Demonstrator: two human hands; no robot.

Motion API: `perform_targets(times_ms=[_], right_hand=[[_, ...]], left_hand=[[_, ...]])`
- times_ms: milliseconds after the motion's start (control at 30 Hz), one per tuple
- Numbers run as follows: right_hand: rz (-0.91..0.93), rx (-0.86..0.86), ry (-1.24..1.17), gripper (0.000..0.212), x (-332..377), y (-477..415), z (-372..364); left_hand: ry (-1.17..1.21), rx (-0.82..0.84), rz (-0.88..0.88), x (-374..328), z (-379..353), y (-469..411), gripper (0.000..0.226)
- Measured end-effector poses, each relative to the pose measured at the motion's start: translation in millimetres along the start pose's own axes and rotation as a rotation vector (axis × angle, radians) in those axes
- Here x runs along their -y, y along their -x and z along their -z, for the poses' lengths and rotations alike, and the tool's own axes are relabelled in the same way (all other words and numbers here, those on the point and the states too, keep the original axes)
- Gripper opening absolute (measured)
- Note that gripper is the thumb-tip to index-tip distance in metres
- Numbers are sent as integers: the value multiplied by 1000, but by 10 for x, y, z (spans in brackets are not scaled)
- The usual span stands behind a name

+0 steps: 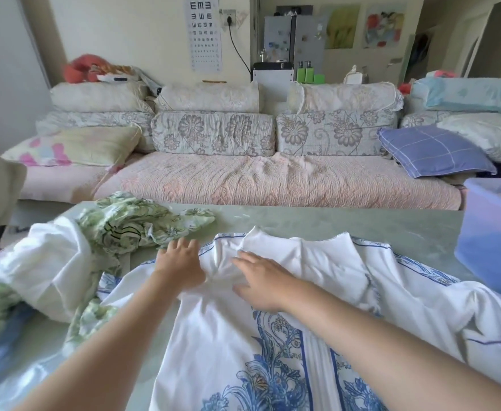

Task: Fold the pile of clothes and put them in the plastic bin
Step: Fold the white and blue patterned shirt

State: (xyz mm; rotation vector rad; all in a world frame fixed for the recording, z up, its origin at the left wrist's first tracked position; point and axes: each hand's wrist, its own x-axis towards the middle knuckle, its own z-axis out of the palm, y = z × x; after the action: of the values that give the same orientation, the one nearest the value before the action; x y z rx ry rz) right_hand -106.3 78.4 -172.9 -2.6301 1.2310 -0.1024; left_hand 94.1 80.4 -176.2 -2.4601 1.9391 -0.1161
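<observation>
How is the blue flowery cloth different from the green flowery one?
The blue cloth lies spread out; the green cloth is crumpled in a heap. The blue cloth has blue flowers; the green cloth green ones. Both lie on the table.

Setting: home living room. A quilt-covered sofa (243, 179) is running across the room, with floral cushions (213, 133) and a blue checked pillow (430, 151) lying along it. An eye chart (206, 31) and paintings (385, 25) are hanging on the walls. A fridge (290, 40) is carrying magnets. Loose laundry (65, 262) is lying on the surface (332, 221).
</observation>
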Motion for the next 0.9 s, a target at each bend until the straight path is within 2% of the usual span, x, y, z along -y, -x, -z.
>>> perform_targets(times_ms=[233, 333, 400, 500, 533, 667, 733, 833, 900], right_hand=[[44, 73, -2, 72, 608, -449, -299], [66, 151, 46, 67, 741, -509, -420], [61, 183, 107, 65, 768, -546, -508], [45, 155, 141, 64, 786, -575, -570], [41, 148, 142, 63, 794, -569, -567], [40, 142, 150, 61, 834, -511, -520], [23, 143, 90, 64, 833, -505, -482], [-16, 92, -91, 84, 812, -527, -401], [-18, -33, -241, 97, 817, -515, -330]], left_hand=[[-83, 117, 223, 779, -52, 251, 74], [11, 276, 329, 1017, -34, 269, 69], [62, 345, 325, 1118, 0, 279, 60], [102, 243, 282, 1197, 81, 258, 24], [120, 204, 272, 1212, 119, 251, 19], [193, 206, 224, 1292, 137, 173, 32], [280, 150, 211, 1258, 193, 195, 33], [458, 7, 150, 1137, 329, 224, 32], [515, -35, 65, 1015, 406, 238, 28]])
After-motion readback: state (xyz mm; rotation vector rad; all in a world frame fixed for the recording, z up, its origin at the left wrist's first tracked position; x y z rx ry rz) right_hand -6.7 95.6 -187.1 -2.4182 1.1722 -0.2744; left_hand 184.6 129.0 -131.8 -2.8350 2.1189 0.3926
